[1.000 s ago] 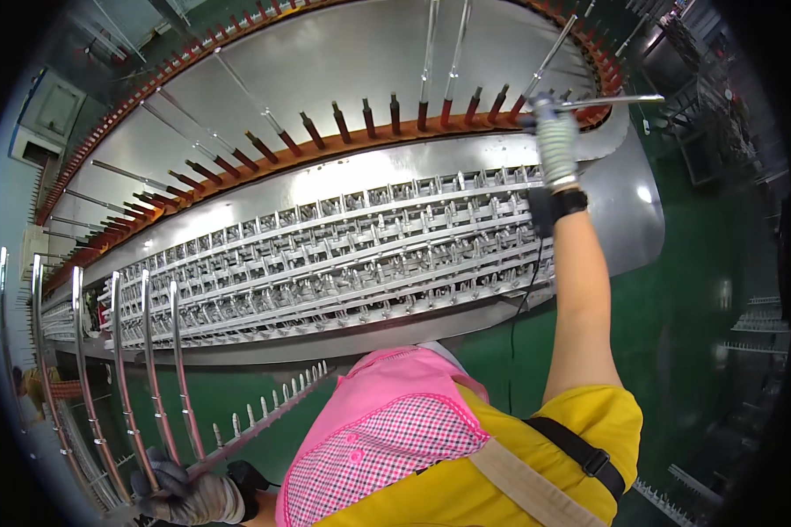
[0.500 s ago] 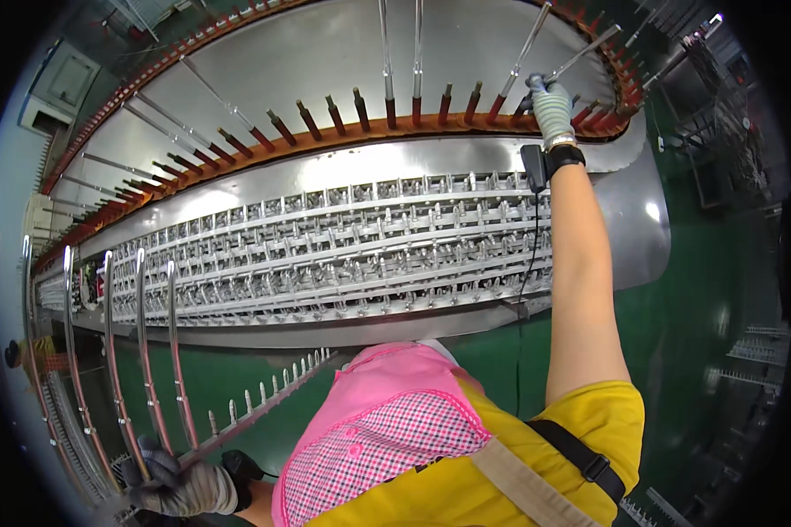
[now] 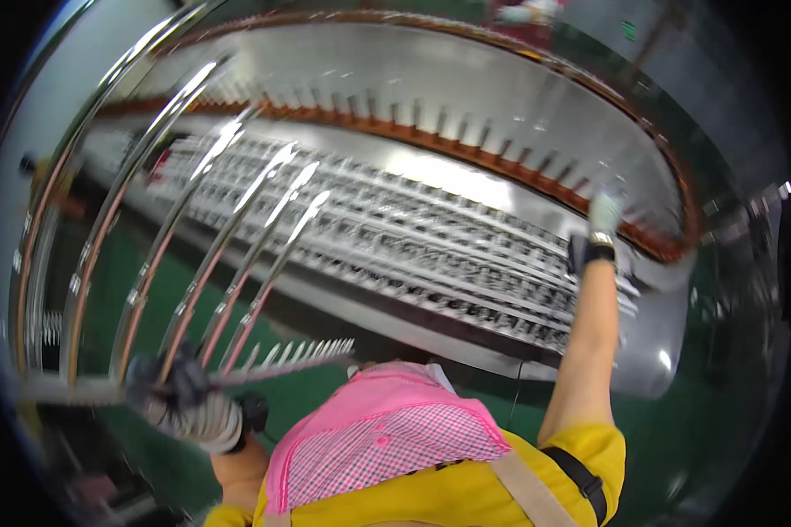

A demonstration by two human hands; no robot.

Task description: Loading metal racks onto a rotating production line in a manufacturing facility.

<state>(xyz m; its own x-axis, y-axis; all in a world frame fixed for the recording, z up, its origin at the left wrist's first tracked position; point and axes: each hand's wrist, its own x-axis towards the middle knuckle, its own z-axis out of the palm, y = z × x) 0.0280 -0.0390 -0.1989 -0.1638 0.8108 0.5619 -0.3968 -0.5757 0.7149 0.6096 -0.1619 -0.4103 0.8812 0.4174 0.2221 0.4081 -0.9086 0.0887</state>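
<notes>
Green floor runs through a workshop that darkens and blurs toward its edges. Across it stretches a long metal worktop with a rounded right end, sloping down from upper left to right. An orange-brown track loops around its smooth grey centre.

At the lower edge stands the wearer, seen from above, in a yellow shirt and a pink apron with a checked panel and a round pink button. Both forearms are bare, and both hands are gloved.

On the near side of the worktop, silvery racks lie in long rows, close together, their fine parts blurred.

At left, nearer the wearer and away from the worktop, is a pale bar. Tall, shiny tubes rise from it in a row, leaning to the upper right, pinkish lower down. Short whitish pins line its right end.

The left hand, in a grey and white glove, has its grip closed around this bar, among the feet of the tubes. The right hand, in a pale glove, reaches far out to the track near the worktop's right end. Blur hides its fingers, so whether that grip is clenched or released cannot be told.

Slim dark pegs stand along the track, beside the right hand. A black band circles the right wrist.
</notes>
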